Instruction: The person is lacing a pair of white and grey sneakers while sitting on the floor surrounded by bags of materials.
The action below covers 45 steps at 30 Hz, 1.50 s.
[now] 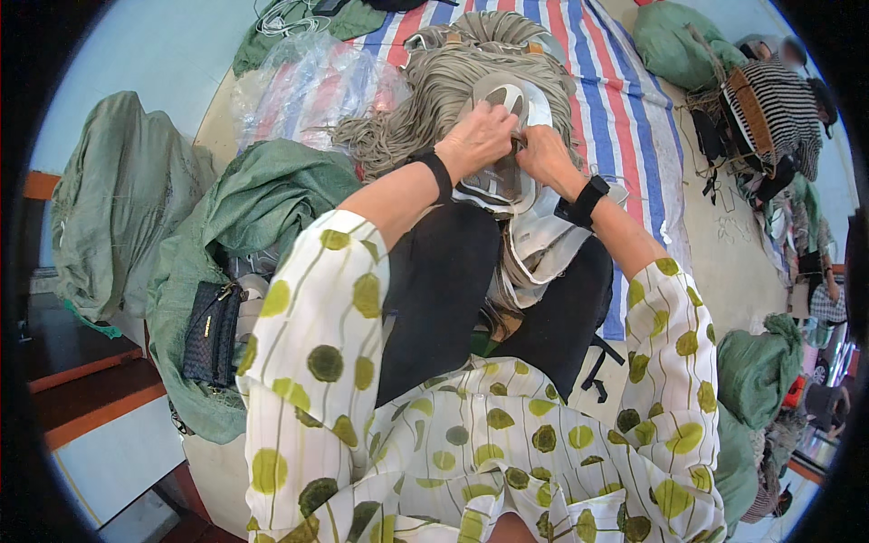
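A grey and white shoe upper (493,184) lies over my knees, its pale tongue end pointing away from me. My left hand (478,140) is closed at its left side, fingers bent in a pinch. Opposite, on the right edge, my right hand (548,161) is also closed, thumb and fingertips together. The fingertips of both hands nearly meet over the middle of the upper; whether a lace is between them cannot be made out. Just beyond lies a big bundle of beige shoelaces (434,95). More white and grey uppers (543,237) are stacked between my thighs.
A striped red, white and blue sheet (625,136) covers the floor ahead, with clear plastic (312,90) on its left. Green sacks (272,185) sit at my left beside a dark purse (211,333). Other people (778,109) work at the right, near another green sack (683,41).
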### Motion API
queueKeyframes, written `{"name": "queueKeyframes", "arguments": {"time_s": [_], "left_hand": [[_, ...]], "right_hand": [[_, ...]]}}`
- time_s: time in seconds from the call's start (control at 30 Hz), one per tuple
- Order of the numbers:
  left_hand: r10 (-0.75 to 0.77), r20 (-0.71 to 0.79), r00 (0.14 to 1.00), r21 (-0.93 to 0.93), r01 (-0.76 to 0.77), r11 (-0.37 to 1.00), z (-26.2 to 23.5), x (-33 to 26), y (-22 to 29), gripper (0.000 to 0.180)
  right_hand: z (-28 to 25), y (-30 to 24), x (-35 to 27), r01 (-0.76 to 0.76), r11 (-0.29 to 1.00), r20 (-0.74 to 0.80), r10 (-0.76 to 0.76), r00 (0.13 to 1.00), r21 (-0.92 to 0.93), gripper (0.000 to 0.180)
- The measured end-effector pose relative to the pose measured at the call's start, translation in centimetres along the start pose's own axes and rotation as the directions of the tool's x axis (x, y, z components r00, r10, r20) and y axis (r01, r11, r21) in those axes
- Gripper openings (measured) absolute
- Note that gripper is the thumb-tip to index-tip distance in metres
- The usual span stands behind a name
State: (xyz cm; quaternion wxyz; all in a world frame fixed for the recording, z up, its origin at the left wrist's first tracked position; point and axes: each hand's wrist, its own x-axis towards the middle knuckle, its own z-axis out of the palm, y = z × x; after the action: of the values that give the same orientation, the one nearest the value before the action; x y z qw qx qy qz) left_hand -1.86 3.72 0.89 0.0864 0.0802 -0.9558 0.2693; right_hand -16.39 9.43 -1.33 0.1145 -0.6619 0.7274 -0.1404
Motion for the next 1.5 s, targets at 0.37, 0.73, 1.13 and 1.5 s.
{"name": "queueKeyframes", "arguments": {"time_s": [0.37, 0.73, 1.13, 1.5], "left_hand": [[-0.565, 0.484, 0.668, -0.780, 0.622, 0.067, 1.9, 0.5, 3.6, 0.017], [-0.469, 0.476, 0.744, -0.633, 0.660, 0.405, 1.9, 1.7, 2.6, 0.025], [0.121, 0.277, 0.953, -0.867, 0.302, -0.396, -20.5, -6.9, 6.2, 0.014], [-0.638, -0.030, 0.770, -0.638, 0.476, 0.605, -1.7, -1.8, 0.3, 0.014]], "right_hand": [[-0.8, 0.4, 0.0, 0.031, 0.996, 0.015, -0.033, 0.999, 0.082, 0.019], [-3.2, 0.1, -1.6, 0.079, 0.975, 0.043, -0.090, 0.995, 0.209, 0.021], [-4.6, -5.1, -10.3, 0.533, 0.764, -0.096, -0.539, 0.837, 0.364, 0.025], [-10.3, -1.7, -21.0, -0.573, 0.325, 0.654, -0.263, 0.709, 0.752, 0.026]]}}
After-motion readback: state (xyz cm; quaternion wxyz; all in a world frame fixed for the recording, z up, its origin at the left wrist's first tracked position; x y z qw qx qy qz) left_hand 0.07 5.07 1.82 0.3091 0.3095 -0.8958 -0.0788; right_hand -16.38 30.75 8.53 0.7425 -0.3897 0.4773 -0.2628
